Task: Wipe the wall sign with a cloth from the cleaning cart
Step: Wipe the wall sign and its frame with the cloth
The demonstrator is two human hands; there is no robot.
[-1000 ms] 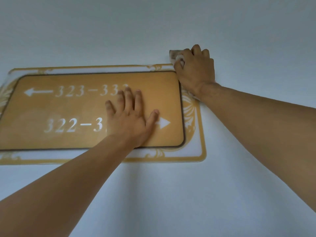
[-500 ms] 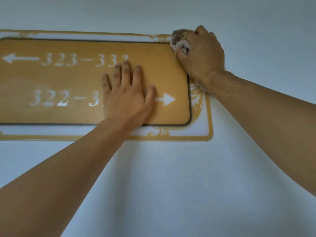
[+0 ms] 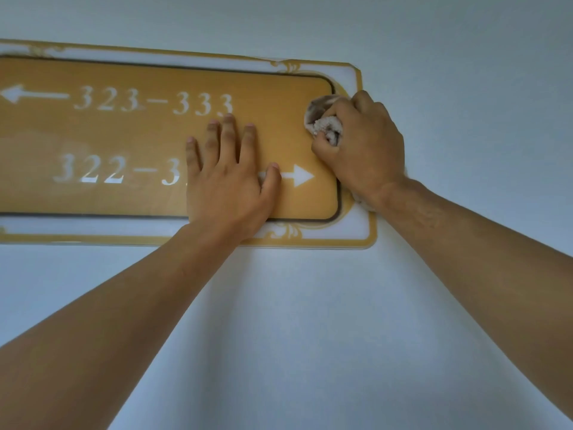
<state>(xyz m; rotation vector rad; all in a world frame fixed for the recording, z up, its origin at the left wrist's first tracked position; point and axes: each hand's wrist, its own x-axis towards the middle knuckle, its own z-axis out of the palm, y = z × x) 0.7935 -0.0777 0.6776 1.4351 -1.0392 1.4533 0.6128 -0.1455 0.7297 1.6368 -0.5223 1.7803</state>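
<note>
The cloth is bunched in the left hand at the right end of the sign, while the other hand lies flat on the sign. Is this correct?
Not quite: the head view shows the cloth bunched in the right hand, at the right end of the sign. The left hand lies flat on it.

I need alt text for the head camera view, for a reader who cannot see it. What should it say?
A right hand presses a bunched cloth against the right end of a gold wall sign, while the left hand lies flat on the sign, fingers spread. The sign reads "323-333" with a left arrow; a lower line, partly covered, has a right arrow.
</note>
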